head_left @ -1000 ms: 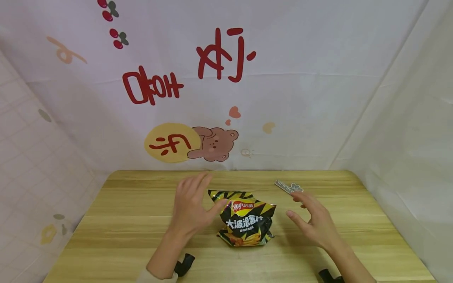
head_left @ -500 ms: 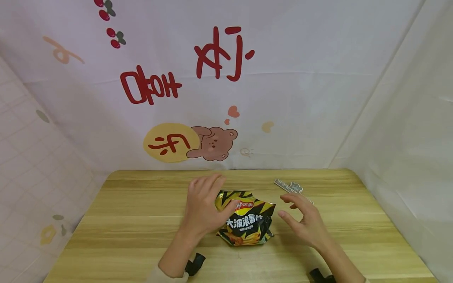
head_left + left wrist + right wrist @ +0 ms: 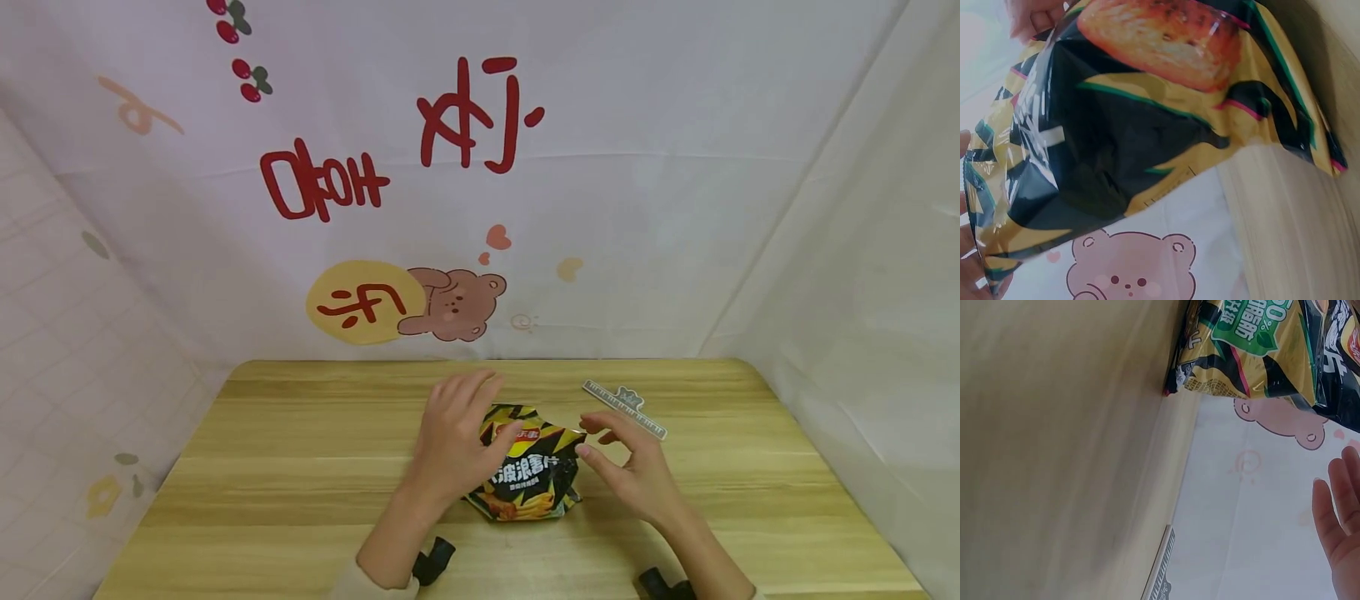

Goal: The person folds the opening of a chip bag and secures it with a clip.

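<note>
Before a white printed cloth backdrop [image 3: 637,208], a pale wood-grain tabletop [image 3: 300,475] is bearing a crinkled black-and-yellow foil chip bag [image 3: 528,483] near its centre. From afar, I'm seeing the left hand [image 3: 456,442] screening the bag's left side, fingers loosely extended (touching or not, I can't tell). The right hand [image 3: 636,475] is hovering, thumb and fingers parted, beside its right edge; a white piano-key-patterned clip [image 3: 626,406] is lying beyond.

Two hands [image 3: 459,446] have one chip bag [image 3: 531,479] between them. Beyond the right hand [image 3: 640,473] lies one ruler-like strip [image 3: 626,409]; two black pieces [image 3: 433,563] show on the hands' near side.
</note>
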The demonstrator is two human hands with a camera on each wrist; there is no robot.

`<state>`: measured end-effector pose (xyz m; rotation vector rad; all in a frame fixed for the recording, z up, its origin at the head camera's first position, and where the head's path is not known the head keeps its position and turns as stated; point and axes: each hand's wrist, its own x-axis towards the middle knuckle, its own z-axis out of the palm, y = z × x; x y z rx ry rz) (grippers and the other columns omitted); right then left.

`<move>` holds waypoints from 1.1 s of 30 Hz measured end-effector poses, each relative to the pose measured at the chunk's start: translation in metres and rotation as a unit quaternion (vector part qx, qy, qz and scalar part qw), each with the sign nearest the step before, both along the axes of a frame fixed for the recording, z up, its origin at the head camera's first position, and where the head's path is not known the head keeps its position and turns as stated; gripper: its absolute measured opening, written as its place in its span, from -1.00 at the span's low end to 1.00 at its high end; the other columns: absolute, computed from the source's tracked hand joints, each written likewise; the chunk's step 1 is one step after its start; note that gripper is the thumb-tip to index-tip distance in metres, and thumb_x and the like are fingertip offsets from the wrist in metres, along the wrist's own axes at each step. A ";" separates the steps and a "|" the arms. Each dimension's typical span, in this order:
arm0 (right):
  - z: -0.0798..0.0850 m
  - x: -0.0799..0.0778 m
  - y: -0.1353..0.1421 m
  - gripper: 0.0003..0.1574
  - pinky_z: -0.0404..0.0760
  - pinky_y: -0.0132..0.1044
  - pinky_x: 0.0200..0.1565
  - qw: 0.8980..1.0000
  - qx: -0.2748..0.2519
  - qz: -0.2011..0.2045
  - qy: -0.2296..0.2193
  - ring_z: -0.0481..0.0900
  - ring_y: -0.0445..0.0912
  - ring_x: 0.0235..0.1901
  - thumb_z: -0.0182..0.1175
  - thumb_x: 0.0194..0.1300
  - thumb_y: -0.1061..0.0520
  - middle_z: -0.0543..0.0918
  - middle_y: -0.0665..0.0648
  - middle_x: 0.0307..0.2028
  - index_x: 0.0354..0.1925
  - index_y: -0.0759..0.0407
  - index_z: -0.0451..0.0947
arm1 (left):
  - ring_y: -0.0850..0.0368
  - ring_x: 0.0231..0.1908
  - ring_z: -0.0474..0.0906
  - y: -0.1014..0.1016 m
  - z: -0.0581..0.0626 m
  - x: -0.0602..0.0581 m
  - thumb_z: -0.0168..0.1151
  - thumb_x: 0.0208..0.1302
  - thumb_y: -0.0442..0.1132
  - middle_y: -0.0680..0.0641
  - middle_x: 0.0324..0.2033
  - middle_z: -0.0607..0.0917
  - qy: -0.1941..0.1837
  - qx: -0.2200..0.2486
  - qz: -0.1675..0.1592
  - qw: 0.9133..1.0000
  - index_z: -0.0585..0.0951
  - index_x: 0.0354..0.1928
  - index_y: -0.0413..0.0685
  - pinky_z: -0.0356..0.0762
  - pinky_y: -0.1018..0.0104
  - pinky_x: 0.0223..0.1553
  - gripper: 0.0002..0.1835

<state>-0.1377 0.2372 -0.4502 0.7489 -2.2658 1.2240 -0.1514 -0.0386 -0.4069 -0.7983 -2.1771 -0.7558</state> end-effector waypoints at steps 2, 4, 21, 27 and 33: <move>0.000 0.000 -0.001 -0.43 0.65 -0.35 -0.09 1.000 -0.004 -0.001 -0.004 0.67 -0.13 -0.09 0.47 0.12 0.47 0.76 0.07 -0.08 0.11 0.20 0.67 | -0.08 0.13 0.61 0.003 0.001 0.000 0.53 0.24 -0.05 -0.12 0.11 0.71 0.000 -0.009 0.002 1.000 0.67 0.19 -0.14 0.50 -0.08 0.20 -0.46; -0.001 0.000 -0.002 -0.44 0.65 -0.33 -0.10 1.000 -0.008 0.000 -0.008 0.68 -0.13 -0.11 0.46 0.13 0.47 0.76 0.05 -0.09 0.11 0.20 0.68 | -0.07 0.12 0.61 0.005 0.002 0.001 0.52 0.25 -0.05 -0.11 0.09 0.72 0.002 -0.020 0.003 1.000 0.69 0.16 -0.13 0.50 -0.06 0.18 -0.49; -0.005 -0.003 -0.009 -0.62 0.63 -0.34 -0.16 0.998 -0.025 -0.005 -0.052 0.66 -0.17 -0.23 0.42 0.20 0.47 0.76 0.00 -0.16 -0.03 0.20 0.73 | -0.05 0.09 0.62 0.013 0.005 0.002 0.34 0.46 -0.12 -0.06 -0.01 0.77 -0.043 -0.062 0.000 0.997 0.69 0.13 -0.09 0.44 -0.07 0.26 -0.69; -0.006 -0.001 -0.012 -0.64 0.61 -0.36 -0.19 0.997 -0.034 -0.009 -0.070 0.66 -0.19 -0.30 0.42 0.22 0.46 0.75 0.00 -0.21 -0.07 0.15 0.73 | -0.02 0.00 0.64 0.014 0.005 0.002 0.30 0.48 -0.22 -0.02 -0.08 0.77 -0.030 -0.068 -0.003 0.997 0.71 0.05 -0.07 0.49 -0.02 0.19 -0.80; -0.003 0.001 -0.015 -0.70 0.58 -0.41 -0.16 0.996 -0.041 -0.015 -0.081 0.66 -0.19 -0.33 0.38 0.28 0.44 0.75 -0.03 -0.30 -0.15 0.09 0.74 | 0.01 -0.04 0.65 0.015 0.003 0.001 0.25 0.51 -0.27 0.00 -0.12 0.76 -0.024 -0.063 -0.005 0.998 0.71 0.00 -0.07 0.51 0.02 0.14 -0.86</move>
